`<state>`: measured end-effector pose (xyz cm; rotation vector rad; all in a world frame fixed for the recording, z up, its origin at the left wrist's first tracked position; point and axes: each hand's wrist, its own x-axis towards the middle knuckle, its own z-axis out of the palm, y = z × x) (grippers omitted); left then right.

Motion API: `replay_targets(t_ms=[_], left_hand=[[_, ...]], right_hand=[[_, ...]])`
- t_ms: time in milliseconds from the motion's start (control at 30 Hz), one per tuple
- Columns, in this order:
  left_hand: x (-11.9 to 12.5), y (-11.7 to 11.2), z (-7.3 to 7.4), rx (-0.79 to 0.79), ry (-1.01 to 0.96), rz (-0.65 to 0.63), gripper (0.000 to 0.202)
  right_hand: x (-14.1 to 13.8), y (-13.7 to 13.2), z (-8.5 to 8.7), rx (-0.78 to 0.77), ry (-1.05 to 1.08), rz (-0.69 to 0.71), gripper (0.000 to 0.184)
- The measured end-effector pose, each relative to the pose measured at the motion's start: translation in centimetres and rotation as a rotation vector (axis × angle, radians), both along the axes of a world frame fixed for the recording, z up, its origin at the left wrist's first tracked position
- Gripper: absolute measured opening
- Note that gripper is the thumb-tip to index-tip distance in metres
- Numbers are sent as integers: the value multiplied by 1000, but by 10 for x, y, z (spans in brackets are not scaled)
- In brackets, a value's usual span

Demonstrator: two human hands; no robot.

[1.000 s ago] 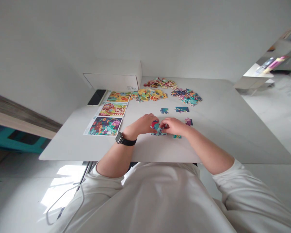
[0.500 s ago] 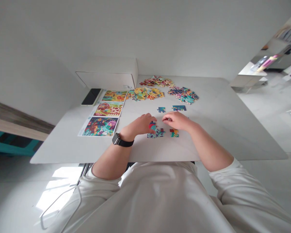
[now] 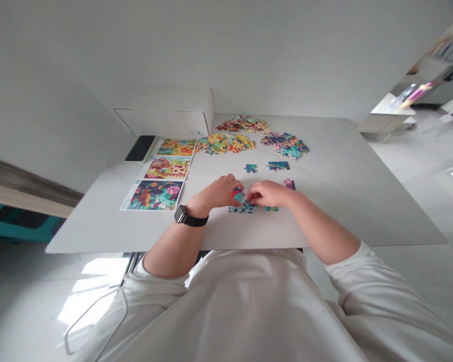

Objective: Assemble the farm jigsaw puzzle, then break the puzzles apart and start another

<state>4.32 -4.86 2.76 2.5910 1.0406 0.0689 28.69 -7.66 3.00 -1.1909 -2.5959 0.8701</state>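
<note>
Several joined puzzle pieces (image 3: 242, 207), patterned light blue with dark leaf shapes and a red patch, lie near the table's front. My left hand (image 3: 224, 192) curls around their left side, thumb and fingers gripping the red-patched part. The fingertips of my right hand (image 3: 266, 193) are pinched together at the upper right edge of these pieces. A small puzzle piece seems to be between them, mostly hidden by the fingers. Under the right hand a green and yellow piece (image 3: 272, 208) shows in part. Beyond the right wrist lies a purple and pink piece (image 3: 289, 184).
Farther back are a blue piece (image 3: 251, 168) and a joined blue strip (image 3: 278, 166). Behind them stand a dark mixed pile (image 3: 286, 145), a yellow pile (image 3: 226, 144) and a red pile (image 3: 243, 124). Picture sheets (image 3: 156, 195), a phone (image 3: 140, 149) and a white box (image 3: 162, 122) are left.
My right hand has moved left and slightly nearer, up to the joined pieces. It uncovers the purple piece and partly covers the green and yellow one. My left hand stays in place.
</note>
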Motion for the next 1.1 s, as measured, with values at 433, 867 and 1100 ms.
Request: replay_targets(t_ms=[433, 867, 1100], left_hand=[[0, -7, 10, -86, 86, 3, 70], [6, -12, 7, -36, 73, -24, 70], [7, -11, 8, -25, 80, -14, 69]], right_hand=[[35, -1, 20, 201, -58, -109, 19], [69, -61, -22, 248, 66, -141, 34], [57, -64, -29, 322, 186, -174, 41]])
